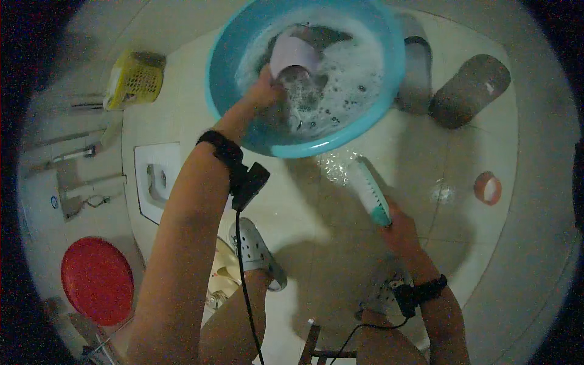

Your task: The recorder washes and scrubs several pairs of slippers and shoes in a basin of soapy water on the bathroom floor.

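In the blue basin (316, 149) of soapy water, my left hand (266, 91) grips a pale pink slipper (295, 56) by its near side. Foam surrounds the slipper, and part of it is under water. My right hand (401, 230) is closed around the teal end of a white scrubbing brush (369, 188). The brush is held low over the wet floor, apart from the basin, its bristles facing sideways. Most of the fingers on both hands are hidden by what they hold.
Two dark grey slippers (471, 91) lie right of the basin, near an orange ring-shaped object (488, 188). At left are a yellow basket (137, 85), a squat toilet (158, 173) and a round red object (97, 280). A black cable (243, 274) hangs from my left wrist.
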A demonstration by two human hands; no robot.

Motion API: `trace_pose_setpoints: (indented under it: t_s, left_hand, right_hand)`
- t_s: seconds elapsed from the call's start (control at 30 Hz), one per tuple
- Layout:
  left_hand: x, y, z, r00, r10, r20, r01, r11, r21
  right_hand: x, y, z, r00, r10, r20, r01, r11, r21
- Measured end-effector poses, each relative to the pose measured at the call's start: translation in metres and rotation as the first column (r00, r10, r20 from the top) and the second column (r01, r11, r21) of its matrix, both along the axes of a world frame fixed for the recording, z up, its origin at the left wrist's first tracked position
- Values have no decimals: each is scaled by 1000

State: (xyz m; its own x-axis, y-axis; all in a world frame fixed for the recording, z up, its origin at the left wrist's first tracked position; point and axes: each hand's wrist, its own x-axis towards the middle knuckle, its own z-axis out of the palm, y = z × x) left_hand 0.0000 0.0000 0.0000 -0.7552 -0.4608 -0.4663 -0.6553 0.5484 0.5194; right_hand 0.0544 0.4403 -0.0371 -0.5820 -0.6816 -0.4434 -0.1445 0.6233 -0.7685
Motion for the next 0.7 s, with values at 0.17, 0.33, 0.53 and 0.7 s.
trace_pose_setpoints:
  t_s: [0.17, 0.33, 0.53, 0.7]
  left_hand:
    - [-20, -2, -73, 967, 82, 243, -5, 953, -302]
    - [-28, 14, -82, 868, -190, 458, 392, 829, -399]
    - [-27, 21, -115, 678, -491, 548, 727, 560, -398]
    - [-15, 2, -135, 622, -593, 511, 776, 379, -504]
  right_hand:
    - [-10, 18, -15, 997, 2, -76, 0, 1000, 25]
    - [-17, 10, 7, 998, -38, 44, 36, 998, 48]
    - [-13, 12, 15, 999, -30, -19, 30, 1000, -7]
    - [-17, 13, 17, 997, -28, 68, 23, 997, 77]
